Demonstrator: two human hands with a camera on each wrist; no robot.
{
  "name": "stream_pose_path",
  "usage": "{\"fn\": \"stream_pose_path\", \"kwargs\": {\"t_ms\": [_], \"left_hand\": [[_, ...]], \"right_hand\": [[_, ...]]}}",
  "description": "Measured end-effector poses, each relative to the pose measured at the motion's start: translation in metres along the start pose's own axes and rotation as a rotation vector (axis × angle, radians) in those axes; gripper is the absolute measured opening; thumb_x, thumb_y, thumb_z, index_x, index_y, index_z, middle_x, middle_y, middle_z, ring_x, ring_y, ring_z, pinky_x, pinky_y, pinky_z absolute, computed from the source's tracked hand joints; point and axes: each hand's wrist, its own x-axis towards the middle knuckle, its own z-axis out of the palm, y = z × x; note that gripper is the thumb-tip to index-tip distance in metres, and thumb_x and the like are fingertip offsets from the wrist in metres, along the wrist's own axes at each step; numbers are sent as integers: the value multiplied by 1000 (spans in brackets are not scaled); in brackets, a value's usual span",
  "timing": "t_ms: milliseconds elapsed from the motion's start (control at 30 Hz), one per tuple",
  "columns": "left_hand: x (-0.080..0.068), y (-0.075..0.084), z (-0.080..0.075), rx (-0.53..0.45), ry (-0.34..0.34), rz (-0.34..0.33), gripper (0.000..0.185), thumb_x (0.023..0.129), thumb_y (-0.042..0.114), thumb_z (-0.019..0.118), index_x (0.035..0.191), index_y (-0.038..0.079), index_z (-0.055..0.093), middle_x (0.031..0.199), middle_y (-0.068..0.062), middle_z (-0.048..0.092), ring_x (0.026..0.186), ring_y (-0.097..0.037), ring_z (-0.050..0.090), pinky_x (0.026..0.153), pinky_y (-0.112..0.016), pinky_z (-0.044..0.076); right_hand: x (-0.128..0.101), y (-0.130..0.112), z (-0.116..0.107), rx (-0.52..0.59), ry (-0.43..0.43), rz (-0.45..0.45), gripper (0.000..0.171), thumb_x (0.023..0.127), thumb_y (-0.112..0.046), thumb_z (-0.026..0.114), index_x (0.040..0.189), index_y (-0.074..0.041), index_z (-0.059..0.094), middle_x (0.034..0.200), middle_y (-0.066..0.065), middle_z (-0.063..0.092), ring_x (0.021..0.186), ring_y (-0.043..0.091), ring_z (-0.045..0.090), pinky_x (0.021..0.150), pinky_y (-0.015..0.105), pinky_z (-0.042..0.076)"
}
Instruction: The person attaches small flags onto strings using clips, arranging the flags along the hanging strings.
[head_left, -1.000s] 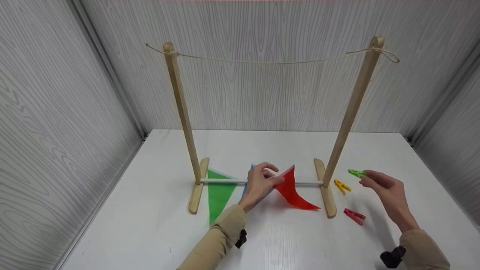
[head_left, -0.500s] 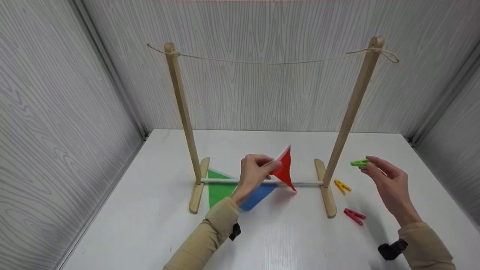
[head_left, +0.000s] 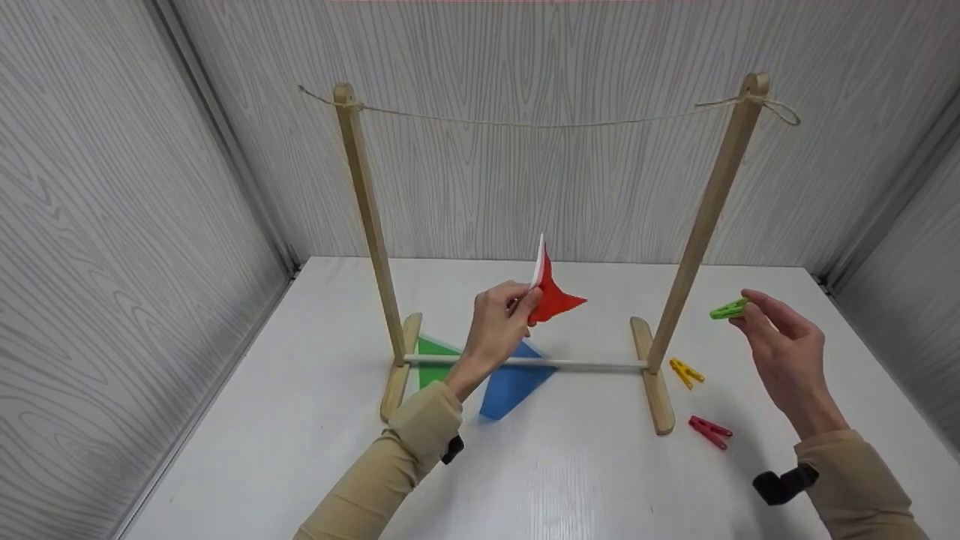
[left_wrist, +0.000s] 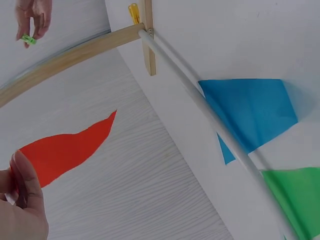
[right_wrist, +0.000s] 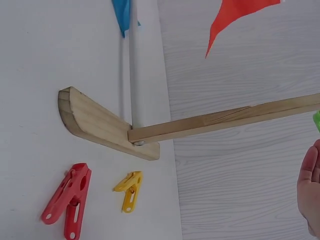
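Left hand pinching limp red flag by one corner, right hand clamped on green peg: likely slip or sag before reaching string.

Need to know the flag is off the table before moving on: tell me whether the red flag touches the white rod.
Apart. In the head view the left hand pinches the red flag, and it hangs above the white rod with bare table between them.

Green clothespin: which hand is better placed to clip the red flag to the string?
Probably right: the right hand pinches the green clothespin, while the left hand holds the red flag.
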Motion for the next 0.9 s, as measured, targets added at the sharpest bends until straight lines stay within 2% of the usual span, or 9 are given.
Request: {"fn": "stream_pose_path", "kwargs": {"t_ms": [267, 400, 500, 600, 700, 800, 900], "left_hand": [[6, 9, -12, 89, -105, 26, 32, 104, 10, 53, 132, -2, 61, 105, -20, 72, 75, -23, 64, 64, -21, 58], [10, 14, -15, 105, -122, 39, 35, 104, 11, 53, 137, -1, 58, 108, -20, 72, 80, -27, 66, 67, -25, 60], [13, 15, -16, 96, -127, 10, 33, 103, 14, 55, 134, 1, 59, 114, -18, 73, 88, -26, 69, 73, -28, 62], [15, 15, -15, 83, -111, -18, 29, 103, 17, 58, 127, 1, 60, 116, -16, 74, 95, -26, 73, 79, -31, 62], [19, 16, -15, 71, -68, -13, 24, 101, 18, 61, 118, 1, 61, 112, -16, 76, 98, -27, 75, 82, -32, 62], [22, 19, -16, 51, -13, 12, 23, 98, 18, 66, 112, 0, 63, 108, -16, 77, 95, -26, 77, 79, -31, 62], [27, 22, -16, 30, 44, 42, 24, 95, 19, 70, 109, 0, 67, 105, -17, 77, 85, -25, 77, 72, -28, 62]], "right_hand": [[12, -8, 13, 52, -32, -20, 27, 100, 2, 54, 124, 3, 66, 121, 8, 57, 104, 14, 71, 101, 21, 51], [20, -13, 21, 92, -42, -52, 27, 99, 6, 52, 123, 7, 65, 118, 9, 58, 103, 16, 70, 101, 23, 52], [23, -16, 25, 130, -42, -67, 26, 99, 8, 52, 121, 9, 66, 117, 10, 60, 103, 16, 70, 101, 24, 53], [27, -19, 29, 151, -39, -76, 26, 99, 8, 52, 120, 8, 66, 116, 11, 60, 104, 17, 70, 100, 24, 53], [33, -24, 33, 166, -45, -88, 25, 98, 8, 52, 119, 8, 67, 117, 12, 60, 105, 18, 69, 101, 24, 53], [39, -29, 38, 177, -42, -103, 25, 98, 9, 53, 118, 10, 67, 116, 13, 62, 103, 19, 69, 100, 25, 54], [44, -33, 43, 194, -41, -115, 24, 97, 11, 54, 117, 11, 67, 112, 14, 65, 100, 20, 70, 99, 26, 54]]}}
